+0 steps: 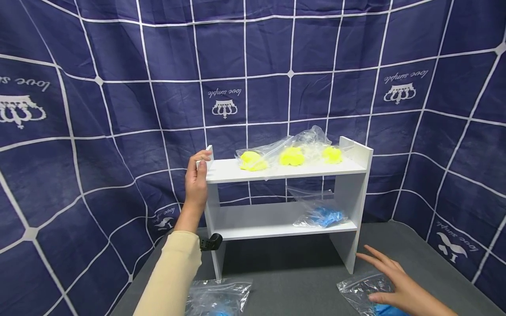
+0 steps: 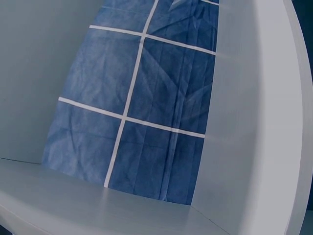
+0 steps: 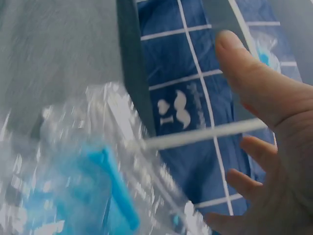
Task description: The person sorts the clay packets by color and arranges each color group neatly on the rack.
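My left hand (image 1: 196,177) grips the upper left side panel of a white two-tier shelf (image 1: 284,235), its fingers bent over the panel edge. The left wrist view shows only the shelf boards and the curtain behind, not the hand. At the lower right, my right hand (image 1: 403,281) is spread, thumb apart from the fingers, over a clear zip bag (image 1: 357,285) with something blue inside. In the right wrist view that bag (image 3: 122,112) lies beside the fingers, blurred; no grip on it shows.
On the top board lie clear bags with yellow lumps (image 1: 292,156). A clear bag with blue contents (image 1: 326,216) sits at the right of the middle board. Another zip bag (image 1: 221,296) lies on the dark grey table (image 1: 284,285) at front left. A blue checked curtain (image 1: 269,101) surrounds the table.
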The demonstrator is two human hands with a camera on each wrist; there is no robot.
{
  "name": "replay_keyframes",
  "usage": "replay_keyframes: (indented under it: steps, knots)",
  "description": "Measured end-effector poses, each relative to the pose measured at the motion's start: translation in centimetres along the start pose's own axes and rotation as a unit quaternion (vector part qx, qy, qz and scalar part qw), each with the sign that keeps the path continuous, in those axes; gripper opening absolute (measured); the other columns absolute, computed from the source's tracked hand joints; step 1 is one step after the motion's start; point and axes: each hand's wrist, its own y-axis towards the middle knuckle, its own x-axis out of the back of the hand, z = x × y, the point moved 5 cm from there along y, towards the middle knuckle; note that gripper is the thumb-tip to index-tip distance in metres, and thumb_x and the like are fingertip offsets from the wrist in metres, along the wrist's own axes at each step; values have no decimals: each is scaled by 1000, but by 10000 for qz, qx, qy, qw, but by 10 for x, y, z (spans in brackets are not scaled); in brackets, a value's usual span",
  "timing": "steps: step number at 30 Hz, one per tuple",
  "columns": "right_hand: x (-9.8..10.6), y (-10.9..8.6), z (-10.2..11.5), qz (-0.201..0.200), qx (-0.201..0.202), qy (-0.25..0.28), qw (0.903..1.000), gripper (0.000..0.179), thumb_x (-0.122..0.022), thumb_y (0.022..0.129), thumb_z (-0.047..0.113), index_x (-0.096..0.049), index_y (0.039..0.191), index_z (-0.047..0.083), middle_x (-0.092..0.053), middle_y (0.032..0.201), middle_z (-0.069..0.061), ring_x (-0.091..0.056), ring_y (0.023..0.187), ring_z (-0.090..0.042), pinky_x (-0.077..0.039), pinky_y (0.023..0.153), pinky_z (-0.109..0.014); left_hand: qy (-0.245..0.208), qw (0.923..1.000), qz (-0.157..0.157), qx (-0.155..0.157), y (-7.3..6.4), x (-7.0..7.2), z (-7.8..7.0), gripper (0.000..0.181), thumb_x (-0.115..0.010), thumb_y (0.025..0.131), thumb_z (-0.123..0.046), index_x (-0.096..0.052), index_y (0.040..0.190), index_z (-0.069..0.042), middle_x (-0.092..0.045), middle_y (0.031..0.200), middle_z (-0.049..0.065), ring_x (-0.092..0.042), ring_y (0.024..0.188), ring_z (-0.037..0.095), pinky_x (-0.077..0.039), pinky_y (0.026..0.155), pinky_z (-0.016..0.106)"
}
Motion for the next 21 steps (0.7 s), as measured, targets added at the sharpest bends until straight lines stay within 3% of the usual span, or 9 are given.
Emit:
replay_keyframes:
  steps: [3,5,6,7,9,11,13,16,21]
  knots:
    - [-1,-13,-10,20,652,-10,9979,87,-85,60,24,-48,138,8,-25,155,17,-19,135,4,-17,112,-32,11,10000,7,17,0,-1,-1,25,-39,100,-11,-46,100,13,-53,121,28,-50,123,24,-32,108,30]
    - [-2,-21,-18,117,1016,10,9948,87,-83,62,26,-47,138,4,-24,155,17,-13,139,8,0,106,-6,4,10000,12,50,0,-1,-1,23,-38,100,-9,-46,101,13,-53,121,28,-49,123,24,-32,108,29]
    - [-3,-25,-22,203,1099,76,9937,87,-83,63,27,-46,138,3,-23,155,18,-13,139,11,5,102,-2,3,10000,5,73,0,-1,-2,22,-38,100,-7,-46,101,13,-53,122,28,-49,123,25,-32,108,28]
    - [-4,-29,-27,258,1140,67,9931,86,-82,66,30,-45,139,2,-24,154,19,-12,139,12,3,102,-3,-6,10000,1,97,0,-1,-2,22,-37,100,-6,-46,101,14,-52,122,29,-49,124,25,-32,108,28]
    - [-7,-37,-37,427,1127,-145,9926,86,-81,69,36,-44,140,5,-28,153,19,-16,138,13,-19,103,-13,-20,9999,-1,124,0,-1,-3,21,-36,100,-3,-45,101,15,-51,122,31,-48,124,28,-32,108,27]
    - [-10,-46,-48,597,1147,-399,9908,83,-78,72,41,-45,141,9,-36,151,15,-21,137,12,-35,89,-21,1,9999,1,141,0,-1,-3,20,-35,99,-1,-44,101,17,-49,121,34,-47,124,31,-31,107,27]
    - [-16,-56,-60,974,846,-324,9911,75,-73,78,40,-44,143,17,-38,148,19,-25,132,14,-44,80,-35,9,9999,9,150,0,-1,-3,20,-34,99,0,-44,101,18,-48,121,35,-46,124,33,-31,107,26]
    - [-25,-67,-78,1298,676,-312,9887,66,-67,83,38,-44,143,23,-43,145,18,-36,129,9,-47,70,-47,20,9998,23,177,0,-1,-3,21,-35,99,-2,-44,101,17,-49,122,34,-46,125,32,-31,108,26]
    - [-37,-80,-96,1413,568,-792,9851,60,-66,85,32,-45,141,29,-44,141,23,-45,121,7,-45,70,-33,1,9999,35,157,0,0,-1,23,-37,101,-8,-45,101,13,-52,123,28,-47,125,26,-30,108,28]
